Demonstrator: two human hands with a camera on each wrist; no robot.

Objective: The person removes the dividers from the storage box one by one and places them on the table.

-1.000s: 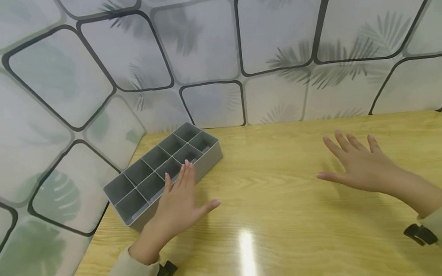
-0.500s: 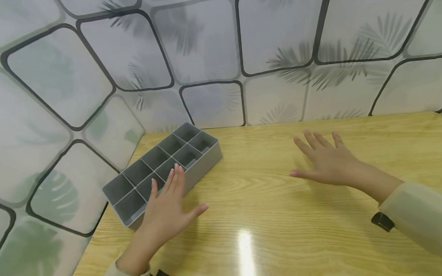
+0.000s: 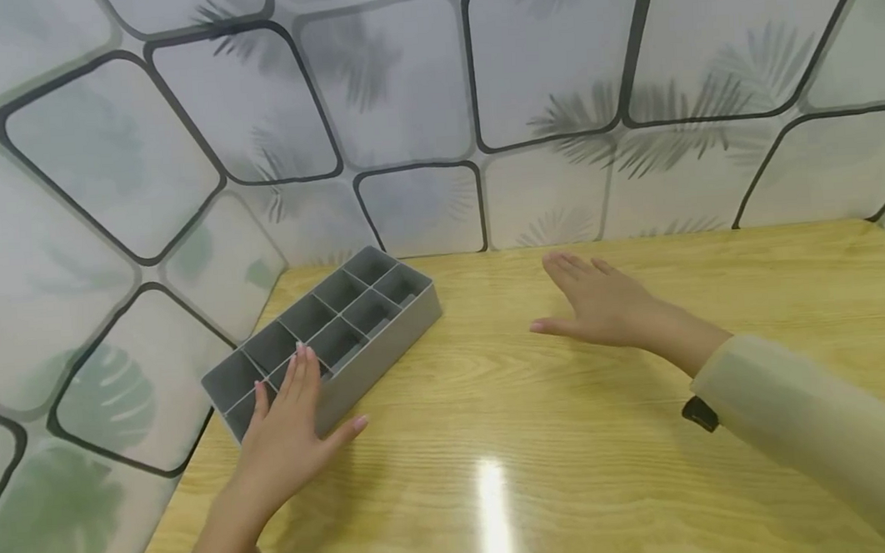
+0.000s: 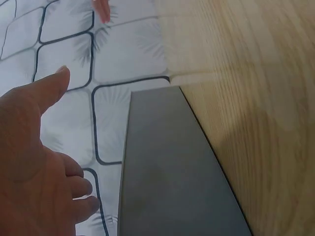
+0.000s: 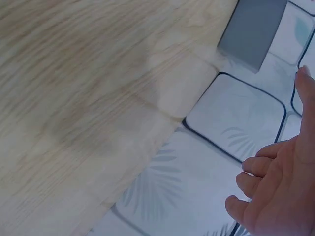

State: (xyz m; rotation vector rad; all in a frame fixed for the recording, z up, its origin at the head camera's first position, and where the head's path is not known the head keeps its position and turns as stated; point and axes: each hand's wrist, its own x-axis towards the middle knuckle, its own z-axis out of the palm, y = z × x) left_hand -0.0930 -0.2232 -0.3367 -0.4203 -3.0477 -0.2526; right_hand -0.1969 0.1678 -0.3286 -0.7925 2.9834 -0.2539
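A grey divided box (image 3: pixel 386 346) with two rows of square compartments sits at an angle on the left of the table. My left hand (image 3: pixel 282 439) hovers over the near left end of it, fingers extended and thumb spread, holding nothing. In the left wrist view, the box's long side wall (image 4: pixel 167 167) stands beyond that hand, apart from it. My right hand (image 3: pixel 601 301) is held above the table, right of the box, with straight fingers and nothing in it. The right wrist view shows the box's end (image 5: pixel 253 32) some distance from the right hand (image 5: pixel 278 182).
The wood-grain table (image 3: pixel 573 470) reaches back to a patterned wall (image 3: pixel 417 77) with leaf prints and dark outlines. Another wall panel (image 3: pixel 100 328) borders the table on the left, close to the box. Black straps sit at both wrists.
My right hand has moved left toward the box, and its fingers have drawn closer together. The left hand has shifted left and toward me along the box. The box stays in place.
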